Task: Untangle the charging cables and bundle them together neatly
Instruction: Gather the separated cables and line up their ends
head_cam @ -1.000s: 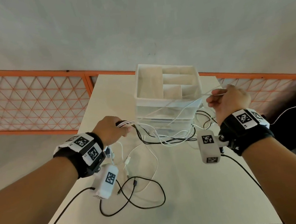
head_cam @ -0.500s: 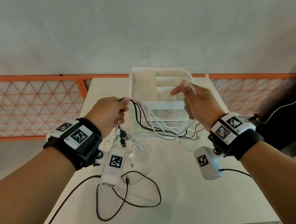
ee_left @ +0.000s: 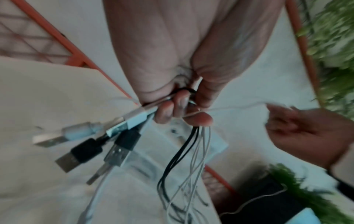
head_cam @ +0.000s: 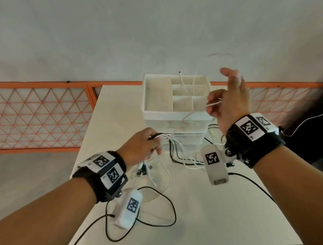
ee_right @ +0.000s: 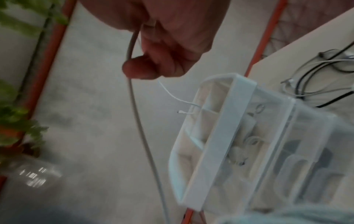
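My left hand (head_cam: 155,143) grips a bundle of black and white charging cables (head_cam: 172,153) above the white table (head_cam: 207,223). In the left wrist view its fingers (ee_left: 168,112) curl round the strands, and several USB plugs (ee_left: 84,150) stick out to the left. My right hand (head_cam: 213,105), raised in front of the organizer, pinches one thin white cable (head_cam: 188,117) that runs back to the bundle. The right wrist view shows this cable (ee_right: 134,106) passing under the curled fingers (ee_right: 138,68). A loose white cable end (ee_right: 179,112) hangs over the organizer.
A white and clear compartment organizer (head_cam: 175,114) stands at the table's far middle. A black cable loop (head_cam: 172,207) lies on the near table. An orange mesh railing (head_cam: 32,116) runs behind the table. Green plants (ee_left: 335,45) stand beyond it.
My right hand has drawn the white cable up and to the right, away from my left hand. My left hand has dropped lower with the bundle still in its grip.
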{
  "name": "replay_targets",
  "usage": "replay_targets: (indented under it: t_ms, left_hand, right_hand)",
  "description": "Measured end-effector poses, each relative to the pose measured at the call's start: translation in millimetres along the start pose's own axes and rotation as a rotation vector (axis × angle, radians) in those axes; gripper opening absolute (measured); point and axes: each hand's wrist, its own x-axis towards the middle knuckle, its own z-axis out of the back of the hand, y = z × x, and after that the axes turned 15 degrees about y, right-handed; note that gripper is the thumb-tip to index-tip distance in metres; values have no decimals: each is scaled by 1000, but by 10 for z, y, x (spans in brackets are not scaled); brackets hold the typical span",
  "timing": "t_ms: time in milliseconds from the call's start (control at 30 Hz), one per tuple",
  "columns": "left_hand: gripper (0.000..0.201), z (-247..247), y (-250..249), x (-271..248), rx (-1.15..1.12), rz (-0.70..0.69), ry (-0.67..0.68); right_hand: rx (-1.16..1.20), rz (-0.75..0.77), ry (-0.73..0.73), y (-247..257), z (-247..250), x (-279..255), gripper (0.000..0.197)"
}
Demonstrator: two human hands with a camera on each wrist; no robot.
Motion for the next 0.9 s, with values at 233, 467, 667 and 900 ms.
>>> replay_targets:
  t_ms: [233, 467, 667, 900]
  left_hand:
    - [19, 367, 131, -109, 338, 148, -260]
    - [11, 453, -322, -191, -49, -7, -301]
    - [15, 482, -412, -154, -5, -71, -335]
    - [17, 164, -480, -18, 252, -93, -324]
  right_hand:
    - [-5, -112, -374, -422, 484, 123, 35]
    - [44, -327, -523, -1012, 1149, 451, 55]
    - [-632, -713, -284, -981, 1119, 253, 72]
    - [-915, 36, 160, -482, 252, -206, 45]
